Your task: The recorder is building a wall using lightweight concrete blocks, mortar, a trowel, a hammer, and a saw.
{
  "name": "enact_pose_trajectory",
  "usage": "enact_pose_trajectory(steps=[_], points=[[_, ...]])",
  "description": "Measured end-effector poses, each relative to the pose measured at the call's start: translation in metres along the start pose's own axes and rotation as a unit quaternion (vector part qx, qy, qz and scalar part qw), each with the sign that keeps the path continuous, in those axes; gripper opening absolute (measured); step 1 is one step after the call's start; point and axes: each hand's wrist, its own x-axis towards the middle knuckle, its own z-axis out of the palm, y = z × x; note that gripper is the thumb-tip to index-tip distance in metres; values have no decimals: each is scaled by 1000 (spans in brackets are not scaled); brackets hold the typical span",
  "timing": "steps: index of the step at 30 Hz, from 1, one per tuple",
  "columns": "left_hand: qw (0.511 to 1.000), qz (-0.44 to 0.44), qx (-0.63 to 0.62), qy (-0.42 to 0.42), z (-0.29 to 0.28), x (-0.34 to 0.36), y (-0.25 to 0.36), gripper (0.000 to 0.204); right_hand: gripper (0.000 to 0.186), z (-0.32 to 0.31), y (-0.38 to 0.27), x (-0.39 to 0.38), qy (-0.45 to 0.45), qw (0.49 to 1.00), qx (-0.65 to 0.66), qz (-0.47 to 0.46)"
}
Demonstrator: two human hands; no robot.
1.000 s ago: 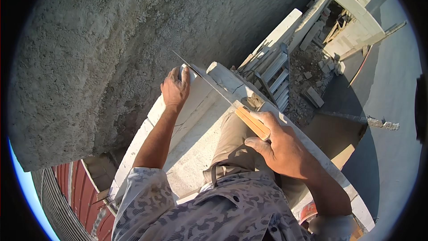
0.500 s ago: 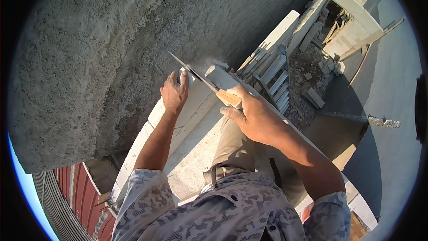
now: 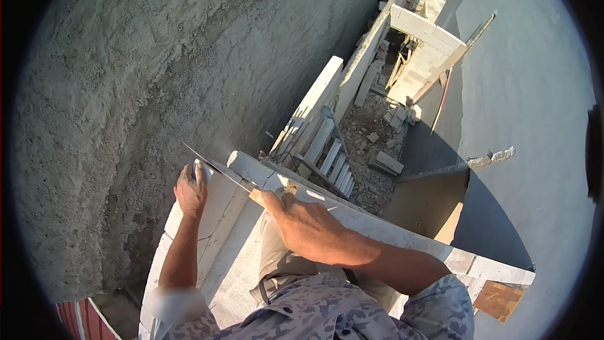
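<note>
My left hand [image 3: 190, 190] grips the end of a white block [image 3: 217, 196] atop a low wall, fingers curled over its far edge. My right hand [image 3: 302, 226] is closed round the wooden handle [image 3: 257, 196] of a handsaw, whose thin blade [image 3: 220, 171] runs up-left across the block just right of my left fingers. A faint puff of dust hangs by the blade. Behind my right hand is my trouser leg [image 3: 277, 258], amid white blockwork.
A rough grey wall [image 3: 126, 88] rises on the left, a smooth grey one [image 3: 528, 119] on the right. Between are block partitions [image 3: 425, 56], a metal ladder [image 3: 327, 157], rubble [image 3: 374, 138] and timber. A plywood piece [image 3: 498, 299] lies lower right, red sheeting [image 3: 70, 316] lower left.
My right hand has pushed the saw forward toward the upper left, and dust has appeared. My left hand keeps its hold. The view has tilted, shifting the scene down and left.
</note>
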Motion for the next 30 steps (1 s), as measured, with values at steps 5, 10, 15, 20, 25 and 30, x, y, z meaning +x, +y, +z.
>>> enact_pose_trajectory(steps=[5, 10, 15, 20, 25, 30], points=[[999, -2, 33, 25, -18, -5, 9, 64, 31, -42, -35, -40, -18, 998, -49, 29], [999, 18, 14, 24, 3, -1, 17, 65, 34, -15, -1, 56, -12, 999, -6, 44], [999, -20, 34, -13, -14, -2, -5, 70, 50, -24, -28, -44, -15, 998, -56, -22], [1000, 2, 27, -9, -9, -2, 16, 70, 41, 3, -9, 26, 40, 997, -51, -45], [1000, -9, 18, -19, -2, 4, 12, 72, 41, -1, -2, 7, 23, 997, -54, -57], [999, -25, 26, -18, -15, -4, 5, 72, 38, -46, -25, -36, -23, 999, -40, -15]])
